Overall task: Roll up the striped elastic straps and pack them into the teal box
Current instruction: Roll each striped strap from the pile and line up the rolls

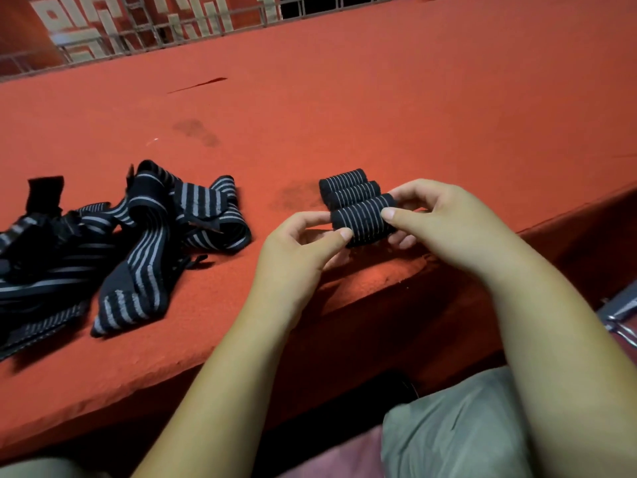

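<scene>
A rolled black strap with thin grey stripes (363, 219) is held between both my hands just above the table's front edge. My left hand (303, 246) pinches its left end with thumb and fingers. My right hand (444, 222) grips its right end, thumb on top. Two more rolled straps (348, 188) lie side by side on the red cloth right behind it. A heap of unrolled striped straps (138, 236) sprawls at the left. No teal box is in view.
The red table cloth (379, 98) stretches far back to a metal railing (172, 25). The table's front edge (379, 294) drops off below my hands. My knees sit under it, and a metal object (620, 312) shows at the right edge.
</scene>
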Tool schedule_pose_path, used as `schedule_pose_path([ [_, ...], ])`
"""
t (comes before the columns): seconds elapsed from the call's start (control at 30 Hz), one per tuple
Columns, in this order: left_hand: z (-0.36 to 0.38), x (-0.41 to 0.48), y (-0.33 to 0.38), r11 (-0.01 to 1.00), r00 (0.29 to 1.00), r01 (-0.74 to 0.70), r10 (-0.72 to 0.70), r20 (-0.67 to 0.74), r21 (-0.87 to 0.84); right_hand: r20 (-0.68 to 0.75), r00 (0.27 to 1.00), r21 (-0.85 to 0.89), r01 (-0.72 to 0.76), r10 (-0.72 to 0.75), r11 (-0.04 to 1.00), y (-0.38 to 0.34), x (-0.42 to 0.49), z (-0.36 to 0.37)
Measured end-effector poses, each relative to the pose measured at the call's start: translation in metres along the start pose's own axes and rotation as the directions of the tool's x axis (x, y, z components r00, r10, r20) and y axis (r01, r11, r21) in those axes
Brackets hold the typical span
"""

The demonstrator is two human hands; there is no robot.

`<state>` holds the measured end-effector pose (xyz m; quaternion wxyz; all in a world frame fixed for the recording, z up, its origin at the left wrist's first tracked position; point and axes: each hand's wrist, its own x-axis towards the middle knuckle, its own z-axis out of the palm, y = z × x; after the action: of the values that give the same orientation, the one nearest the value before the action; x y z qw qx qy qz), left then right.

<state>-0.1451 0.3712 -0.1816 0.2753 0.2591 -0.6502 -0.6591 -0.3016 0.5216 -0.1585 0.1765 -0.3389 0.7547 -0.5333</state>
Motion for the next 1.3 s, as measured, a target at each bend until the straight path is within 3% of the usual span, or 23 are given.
schedule_pose_path([
  [0.17,0.010,-0.004,-0.014,0.998,0.999,0.053,-0.053,-0.001,0.044,-0.032,0.998,-0.054,-0.065,0.063,0.996,0.014,-0.009,0.000],
  [0.5,0.015,0.005,-0.023,0.971,0.998,0.024,-0.009,-0.066,0.238,-0.099,0.992,-0.211,-0.095,0.076,0.973,0.027,-0.003,0.012],
  [0.77,0.014,0.007,-0.025,0.958,0.995,0.030,-0.001,-0.103,0.286,-0.126,0.986,-0.201,-0.135,0.111,0.970,0.024,-0.003,0.014],
  [0.9,0.013,0.001,-0.023,0.966,0.994,0.012,0.016,-0.107,0.258,-0.212,0.968,-0.127,-0.161,0.132,0.979,0.018,-0.004,0.017],
  [1.1,-0.014,-0.013,-0.014,0.962,0.981,-0.089,0.130,-0.144,0.260,-0.437,0.900,-0.195,-0.089,-0.005,0.977,-0.009,-0.008,0.030],
  [1.3,-0.077,-0.025,0.003,0.951,0.974,-0.078,0.138,-0.182,0.300,-0.365,0.928,-0.123,0.030,-0.073,0.992,-0.043,-0.008,0.078],
])
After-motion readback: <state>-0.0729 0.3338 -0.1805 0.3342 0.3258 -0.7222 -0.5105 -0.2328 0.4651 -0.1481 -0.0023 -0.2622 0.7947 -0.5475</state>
